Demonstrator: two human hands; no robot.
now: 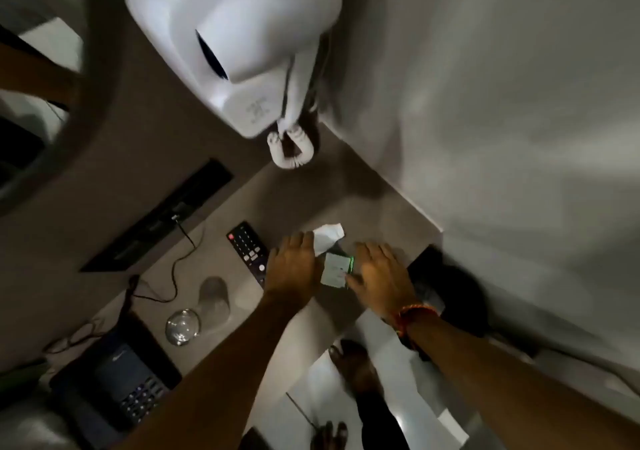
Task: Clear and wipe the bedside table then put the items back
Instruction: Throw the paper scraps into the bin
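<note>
A grey-brown bedside table (pixel 277 200) runs along the wall. On it lie a black remote (pixel 247 247), an overturned clear glass (pixel 214 297), a second glass (pixel 183 326) and a dark desk phone (pixel 124 380). My left hand (pixel 294 266) rests palm down beside a crumpled white tissue (pixel 327 236). My right hand (pixel 379 271) lies spread, its fingers touching a small pale card with a green edge (pixel 336 269). Whether either hand grips anything is unclear in the blur.
A white wall-mounted hair dryer (pixel 235 34) with a coiled cord (pixel 292 148) hangs above the table. A black socket strip (pixel 162 217) with a plugged cable (pixel 176 269) lines the wall. Glasses (pixel 74 337) lie by the phone. My bare feet (pixel 353 363) stand on pale floor tiles.
</note>
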